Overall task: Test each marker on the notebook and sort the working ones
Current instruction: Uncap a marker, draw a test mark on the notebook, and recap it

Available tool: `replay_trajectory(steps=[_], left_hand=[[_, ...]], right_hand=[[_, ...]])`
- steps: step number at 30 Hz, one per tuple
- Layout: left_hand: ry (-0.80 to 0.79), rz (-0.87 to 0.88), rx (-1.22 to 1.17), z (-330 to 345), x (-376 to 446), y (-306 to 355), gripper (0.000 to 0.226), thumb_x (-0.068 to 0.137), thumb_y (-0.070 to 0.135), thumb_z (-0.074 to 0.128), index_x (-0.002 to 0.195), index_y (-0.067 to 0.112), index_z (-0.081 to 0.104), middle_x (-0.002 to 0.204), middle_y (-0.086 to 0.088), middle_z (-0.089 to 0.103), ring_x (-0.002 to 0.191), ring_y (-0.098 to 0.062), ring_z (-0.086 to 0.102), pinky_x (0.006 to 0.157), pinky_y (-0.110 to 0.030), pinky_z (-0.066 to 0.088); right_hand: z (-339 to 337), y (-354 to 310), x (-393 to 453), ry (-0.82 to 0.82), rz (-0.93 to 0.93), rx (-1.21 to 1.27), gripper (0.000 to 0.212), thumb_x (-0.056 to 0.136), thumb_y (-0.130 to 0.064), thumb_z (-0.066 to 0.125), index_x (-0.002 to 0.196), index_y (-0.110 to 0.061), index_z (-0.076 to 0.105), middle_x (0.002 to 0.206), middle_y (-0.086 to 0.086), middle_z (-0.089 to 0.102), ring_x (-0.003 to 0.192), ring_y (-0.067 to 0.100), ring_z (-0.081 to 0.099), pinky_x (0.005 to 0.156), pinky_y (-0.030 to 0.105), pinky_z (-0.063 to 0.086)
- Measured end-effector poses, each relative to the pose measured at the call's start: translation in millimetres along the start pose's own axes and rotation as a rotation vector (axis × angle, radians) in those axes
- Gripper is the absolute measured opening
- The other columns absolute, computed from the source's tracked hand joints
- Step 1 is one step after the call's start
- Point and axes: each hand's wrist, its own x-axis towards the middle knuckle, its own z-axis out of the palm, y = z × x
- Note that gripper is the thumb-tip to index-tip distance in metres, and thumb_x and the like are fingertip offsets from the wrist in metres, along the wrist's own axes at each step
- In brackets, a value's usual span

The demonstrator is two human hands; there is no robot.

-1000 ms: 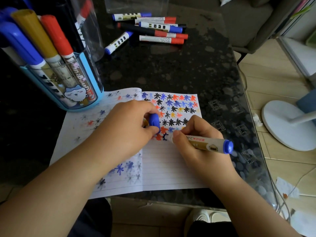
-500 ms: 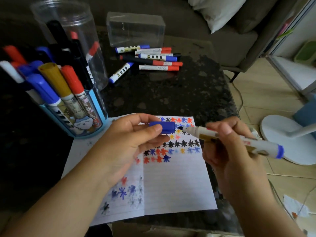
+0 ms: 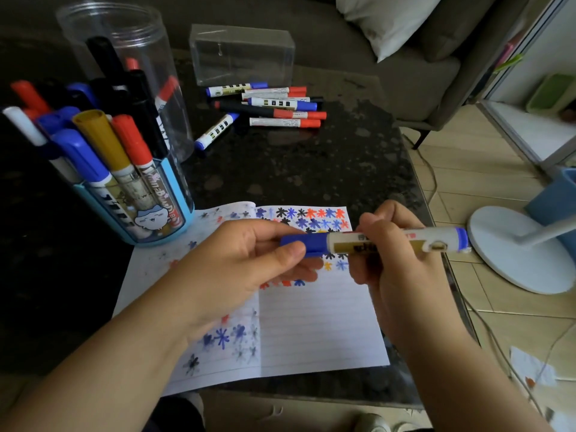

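An open lined notebook [image 3: 314, 322] lies on the dark table, its upper part covered with small blue, black, red and yellow star marks. Above it my right hand [image 3: 389, 263] grips a white blue-ended marker [image 3: 430, 244] held level. My left hand [image 3: 237, 263] pinches the marker's blue cap [image 3: 307, 244], which sits on the marker's tip end. A blue holder [image 3: 174, 207] at the left is packed with several markers. Several more markers [image 3: 274, 106] lie loose at the back of the table.
A tall clear jar [image 3: 124, 35] with markers stands behind the holder, and a clear plastic box [image 3: 243, 54] sits at the back. A white fan base [image 3: 511, 247] and cables lie on the floor to the right. A sofa with a pillow [image 3: 386, 20] is behind the table.
My right hand lifted the marker off the page where it was drawing. The cap in my left hand and the marker tip came together, and the cap now covers the tip.
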Motion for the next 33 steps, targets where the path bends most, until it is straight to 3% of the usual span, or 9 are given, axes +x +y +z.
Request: replay_trajectory(steps=[6, 13, 16, 18, 21, 23, 27, 30, 33], left_hand=[[-0.066, 0.013, 0.055, 4, -5, -2, 0.024, 0.072, 0.030, 0.056, 0.083, 0.013, 0.069, 0.060, -0.001, 0.057, 0.051, -0.011, 0.047, 0.049, -0.019, 0.041], [-0.016, 0.101, 0.165, 7, -4, -6, 0.013, 0.089, 0.025, 0.058, 0.087, 0.019, 0.069, 0.060, 0.002, 0.056, 0.051, -0.011, 0.046, 0.053, -0.024, 0.040], [0.073, 0.124, 0.175, 4, 0, -2, 0.010, 0.087, 0.021, 0.057, 0.085, 0.019, 0.066, 0.060, 0.001, 0.058, 0.052, -0.010, 0.047, 0.054, -0.026, 0.040], [0.164, 0.147, 0.149, -2, 2, 3, 0.008, 0.085, 0.021, 0.060, 0.081, 0.018, 0.067, 0.058, 0.001, 0.059, 0.052, -0.011, 0.047, 0.054, -0.028, 0.039], [0.289, 0.212, 0.226, -15, -1, 6, 0.013, 0.080, 0.032, 0.066, 0.079, 0.020, 0.068, 0.058, 0.001, 0.060, 0.052, -0.007, 0.049, 0.055, -0.028, 0.041], [0.360, 0.229, 0.332, -19, -2, 9, 0.014, 0.077, 0.035, 0.065, 0.080, 0.021, 0.068, 0.055, 0.006, 0.059, 0.050, -0.003, 0.049, 0.054, -0.022, 0.040], [0.463, 0.254, 0.559, -16, -4, 20, 0.009, 0.076, 0.033, 0.063, 0.073, 0.024, 0.064, 0.061, 0.007, 0.062, 0.059, -0.003, 0.057, 0.054, -0.018, 0.043], [0.510, 0.308, 0.645, -16, -14, 35, 0.012, 0.077, 0.029, 0.066, 0.069, 0.022, 0.060, 0.058, 0.006, 0.059, 0.058, -0.003, 0.055, 0.051, -0.015, 0.041], [0.574, 0.391, 0.738, -29, -30, 53, 0.012, 0.076, 0.032, 0.066, 0.070, 0.024, 0.059, 0.057, 0.009, 0.055, 0.057, -0.003, 0.053, 0.053, -0.015, 0.040]], right_hand=[[8, 4, 1, 0.067, -0.003, 0.067, 0.031, 0.076, -0.013, 0.050, 0.052, -0.021, 0.031, 0.054, 0.005, 0.023, 0.048, 0.012, 0.024, 0.044, 0.021, 0.023], [11, 8, 0, 0.064, 0.037, 0.139, 0.030, 0.078, -0.012, 0.049, 0.058, -0.017, 0.027, 0.054, 0.008, 0.018, 0.049, 0.016, 0.017, 0.046, 0.027, 0.020], [9, 9, 1, 0.046, 0.167, 0.202, 0.034, 0.088, -0.025, 0.060, 0.064, -0.015, 0.039, 0.050, 0.001, 0.028, 0.046, 0.011, 0.023, 0.046, 0.022, 0.026], [7, 6, 3, 0.065, 0.248, 0.205, 0.034, 0.072, -0.043, 0.064, 0.068, -0.016, 0.045, 0.052, -0.002, 0.031, 0.047, 0.008, 0.028, 0.045, 0.018, 0.030], [-1, 2, 5, 0.255, 0.236, -0.156, 0.042, 0.071, -0.054, 0.062, 0.092, -0.017, 0.056, 0.057, -0.008, 0.049, 0.048, 0.005, 0.044, 0.052, 0.018, 0.038], [-4, -5, 5, 0.351, 0.029, -0.582, 0.039, 0.083, -0.042, 0.062, 0.115, -0.023, 0.053, 0.072, -0.006, 0.057, 0.058, 0.001, 0.053, 0.053, 0.014, 0.043], [22, -25, 10, -0.083, -0.348, -1.198, 0.047, 0.084, -0.031, 0.068, 0.128, -0.036, 0.052, 0.099, -0.017, 0.041, 0.079, -0.002, 0.048, 0.066, 0.006, 0.041], [51, -36, 18, -0.310, -0.439, -1.298, 0.048, 0.085, -0.034, 0.066, 0.131, -0.037, 0.049, 0.104, -0.016, 0.043, 0.090, 0.002, 0.052, 0.080, 0.016, 0.049], [73, -48, 28, -0.387, -0.514, -1.289, 0.028, 0.088, -0.032, 0.062, 0.115, -0.026, 0.059, 0.101, -0.008, 0.050, 0.088, 0.008, 0.052, 0.076, 0.028, 0.049]])
